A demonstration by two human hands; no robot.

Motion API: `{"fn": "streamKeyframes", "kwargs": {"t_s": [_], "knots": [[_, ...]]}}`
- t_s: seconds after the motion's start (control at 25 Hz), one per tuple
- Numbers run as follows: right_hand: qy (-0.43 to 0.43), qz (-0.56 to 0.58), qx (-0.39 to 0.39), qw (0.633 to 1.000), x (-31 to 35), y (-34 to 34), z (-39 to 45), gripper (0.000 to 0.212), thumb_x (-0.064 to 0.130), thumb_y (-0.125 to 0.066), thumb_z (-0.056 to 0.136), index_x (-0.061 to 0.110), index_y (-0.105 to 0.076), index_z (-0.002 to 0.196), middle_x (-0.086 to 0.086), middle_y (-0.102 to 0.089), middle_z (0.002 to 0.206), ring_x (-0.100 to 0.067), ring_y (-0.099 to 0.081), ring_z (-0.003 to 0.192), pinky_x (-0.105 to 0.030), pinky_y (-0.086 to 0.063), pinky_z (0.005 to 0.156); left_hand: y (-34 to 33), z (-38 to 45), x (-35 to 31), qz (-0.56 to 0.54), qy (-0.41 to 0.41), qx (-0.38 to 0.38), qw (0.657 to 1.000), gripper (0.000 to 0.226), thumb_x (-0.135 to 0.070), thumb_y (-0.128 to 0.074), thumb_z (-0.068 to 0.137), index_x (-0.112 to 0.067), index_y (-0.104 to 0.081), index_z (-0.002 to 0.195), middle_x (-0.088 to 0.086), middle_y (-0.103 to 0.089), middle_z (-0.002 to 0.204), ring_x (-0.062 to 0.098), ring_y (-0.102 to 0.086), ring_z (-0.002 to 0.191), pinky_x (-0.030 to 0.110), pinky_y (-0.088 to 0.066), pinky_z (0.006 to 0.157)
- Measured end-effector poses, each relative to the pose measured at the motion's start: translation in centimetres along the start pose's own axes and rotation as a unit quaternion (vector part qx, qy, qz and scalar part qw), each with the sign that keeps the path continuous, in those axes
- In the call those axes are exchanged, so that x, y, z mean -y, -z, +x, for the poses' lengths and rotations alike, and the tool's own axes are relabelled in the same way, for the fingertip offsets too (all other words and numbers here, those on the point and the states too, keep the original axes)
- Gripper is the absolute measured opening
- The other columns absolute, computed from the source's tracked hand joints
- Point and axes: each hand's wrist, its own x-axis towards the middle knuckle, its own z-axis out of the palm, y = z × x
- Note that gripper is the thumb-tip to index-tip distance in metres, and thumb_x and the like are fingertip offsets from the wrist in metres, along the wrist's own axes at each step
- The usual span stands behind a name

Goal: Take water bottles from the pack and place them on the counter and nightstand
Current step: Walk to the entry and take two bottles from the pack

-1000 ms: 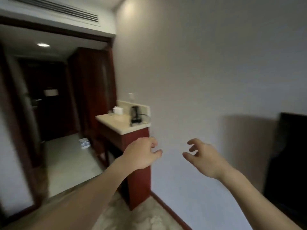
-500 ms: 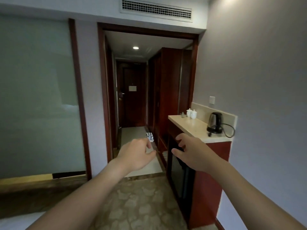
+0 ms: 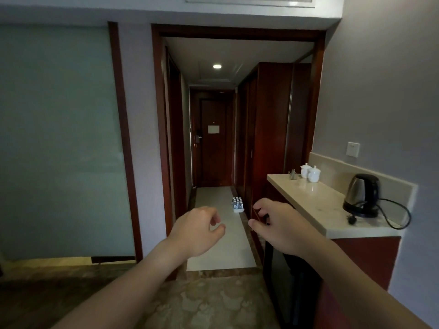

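Dim hallway stretches ahead of you, dark wood doorway [image 3: 164,138] framing a pale strip of floor [image 3: 221,245] that runs to the far door. On your right the desk [image 3: 316,205] carries a kettle [image 3: 362,195] with a trailing cord [image 3: 396,214], and two white cups [image 3: 310,172] at its far end. Your left hand [image 3: 196,230] and right hand [image 3: 280,225] hang out front, both loosely curled and grasping nothing. The pack of water bottles [image 3: 237,204] sits on the floor against the wardrobe [image 3: 266,129], well beyond your reach. Bottles set down near the kettle could snag that cord. In this low light you could also kick the pack as you walk up, since it is small and sits low.
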Motion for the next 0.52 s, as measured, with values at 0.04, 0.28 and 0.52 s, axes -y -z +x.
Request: {"fn": "streamKeyframes", "kwargs": {"t_s": [0.04, 0.28, 0.52], "knots": [[0.005, 0.003, 0.004, 1.000, -2.3, -0.2, 2.2, 0.054, 0.044, -0.057, 0.096, 0.023, -0.045, 0.144, 0.002, -0.061, 0.136, -0.013, -0.063, 0.114, -0.024, -0.050, 0.089, -1.3, 2.2, -0.1, 0.015, -0.002, 0.012, 1.000, 0.026, -0.045, -0.056, 0.091, -0.026, -0.065, 0.106, -0.011, -0.063, 0.097, 0.006, -0.062, 0.088, 0.035, -0.058, 0.081], [0.028, 0.044, 0.030, 0.998, -11.3, 0.3, 16.1, 0.054, 0.046, -0.056, 0.094, 0.024, -0.046, 0.142, 0.002, -0.062, 0.134, -0.013, -0.064, 0.105, -0.027, -0.051, 0.085, -3.8, 14.7, 0.6, 0.053, 0.031, 0.024, 0.998, 0.037, -0.045, -0.058, 0.093, -0.027, -0.060, 0.125, -0.011, -0.063, 0.116, 0.006, -0.060, 0.099, 0.023, -0.053, 0.088], [0.048, 0.038, 0.046, 0.997, -14.6, -2.4, 29.2, 0.057, 0.047, -0.056, 0.095, 0.023, -0.042, 0.145, 0.000, -0.060, 0.139, -0.016, -0.060, 0.120, -0.025, -0.048, 0.090, -5.8, 26.2, 5.8, 0.042, 0.062, -0.003, 0.997, 0.032, -0.045, -0.058, 0.093, -0.027, -0.061, 0.121, -0.014, -0.062, 0.106, 0.003, -0.060, 0.091, 0.016, -0.051, 0.079]]}}
